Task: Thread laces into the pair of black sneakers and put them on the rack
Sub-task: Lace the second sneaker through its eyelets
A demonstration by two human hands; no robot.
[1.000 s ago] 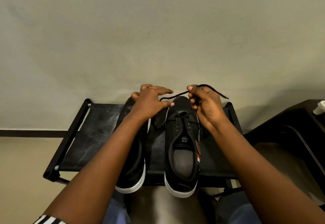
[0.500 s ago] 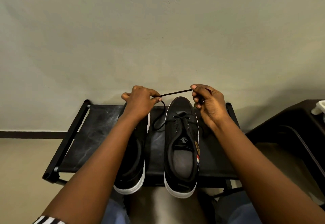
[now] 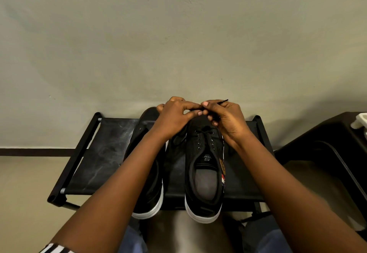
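Two black sneakers stand side by side on the rack [image 3: 103, 153], toes at 12 o'clock, heels overhanging its near edge. The right sneaker [image 3: 204, 165] carries a lace [image 3: 203, 133] through only its toe-end eyelets; the pairs below show bare. The left sneaker [image 3: 149, 183] is largely hidden under the forearm, and an empty eyelet shows near its toe, so it looks unlaced.

Both hands meet just above the right sneaker's toe. The left hand [image 3: 174, 117] pinches the lace between thumb and forefinger; the right hand [image 3: 224, 119] has its fingers curled round the other part, one lace end sticking out past it toward 1 o'clock. They seem to be evening or pulling the lace taut at the first crossing.

So the job is early: lacing the first shoe. Next, a lace tip has to be aimed into the next free eyelet toward 6 o'clock and drawn through, which calls for a fine pinch close to the tip and a steady shoe.
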